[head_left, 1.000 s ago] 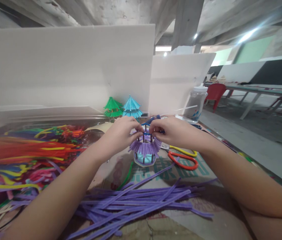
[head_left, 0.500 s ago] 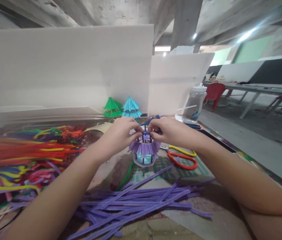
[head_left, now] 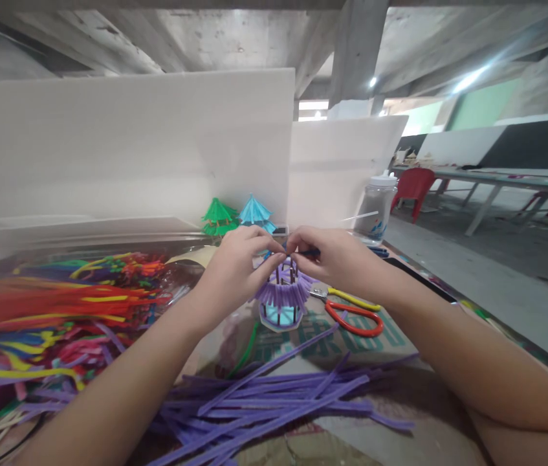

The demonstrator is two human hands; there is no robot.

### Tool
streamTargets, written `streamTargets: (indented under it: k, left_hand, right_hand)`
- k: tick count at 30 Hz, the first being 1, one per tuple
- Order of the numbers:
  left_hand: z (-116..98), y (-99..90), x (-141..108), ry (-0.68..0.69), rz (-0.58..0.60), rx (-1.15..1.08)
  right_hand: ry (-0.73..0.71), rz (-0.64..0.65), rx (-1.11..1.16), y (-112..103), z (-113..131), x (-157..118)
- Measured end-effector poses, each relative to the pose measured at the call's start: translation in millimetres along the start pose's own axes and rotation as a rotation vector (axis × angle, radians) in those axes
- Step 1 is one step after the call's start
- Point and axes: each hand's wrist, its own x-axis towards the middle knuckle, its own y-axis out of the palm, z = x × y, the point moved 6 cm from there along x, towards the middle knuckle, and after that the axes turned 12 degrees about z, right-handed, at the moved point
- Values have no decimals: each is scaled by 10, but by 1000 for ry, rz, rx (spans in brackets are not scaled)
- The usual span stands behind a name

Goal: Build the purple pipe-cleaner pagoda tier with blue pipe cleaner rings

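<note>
A small pavilion model [head_left: 283,296] stands upright on the table, with a purple pipe-cleaner skirt roof, dark posts and a light blue base. My left hand [head_left: 242,262] is closed in a pinch at the top of its posts. There my right hand [head_left: 334,255] pinches too, its fingertips almost touching the left ones. A dark blue pipe cleaner [head_left: 309,252] shows between the right fingers and runs toward the left fingertips. Most of it is hidden by the fingers. Scissors [head_left: 354,314] with red and yellow handles lie right of the model.
Loose purple pipe cleaners [head_left: 274,404] lie in front. Many-coloured pipe cleaners [head_left: 60,298] fill the left side. Behind stand a green roofed model [head_left: 219,217], a light blue roofed model [head_left: 255,212] and white boards [head_left: 128,142]. A clear bottle [head_left: 376,207] stands at the back right.
My hands have drawn together over the model's top, and the fingertips now nearly meet. The blue band seen between them is mostly covered. The view has tilted up slightly.
</note>
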Motion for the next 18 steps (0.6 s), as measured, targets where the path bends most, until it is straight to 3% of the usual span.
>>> streamTargets:
  k: [13, 18]
  left_hand:
    - [-85, -115, -36, -40, -59, -234]
    - [-29, -91, -49, -163, -44, -478]
  right_hand:
    - [-75, -203, -79, -114, 107, -76]
    - [-116, -290, -62, -163, 137, -115]
